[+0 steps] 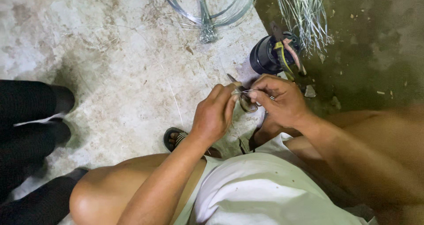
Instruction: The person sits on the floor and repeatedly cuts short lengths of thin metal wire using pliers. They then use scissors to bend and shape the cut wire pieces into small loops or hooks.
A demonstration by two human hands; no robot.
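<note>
A thin wire (245,91) is pinched between two hands low over a stained concrete floor (110,61), just in front of the seated person's knees. The left hand (215,114) is closed around a small pair of pliers (244,99) — the pointed metal tip juts out above the knuckles and the handles hang below the fingers, right at the wire. The right hand (279,99) is curled, its thumb and forefinger nipping the wire's bright end; the other fingers fold in beneath. The two hands touch at the fingertips.

Just beyond the right hand stands a black cylindrical container (265,55) with tool handles (289,53) — yellow and pinkish — sticking out of its mouth. Behind it a bundle of cut wire lengths (304,13) fans over the darker, dirtier ground. Farther back on the pale slab lies a coil of clear tubing or wire (207,13), bound at one point with a twisted wrap.

Below the hands a sandalled foot (176,139) rests on the floor, between the bare knee (101,194) and white shorts (260,189). At the left edge another person's legs in dark clothing (31,119) stand well apart.
</note>
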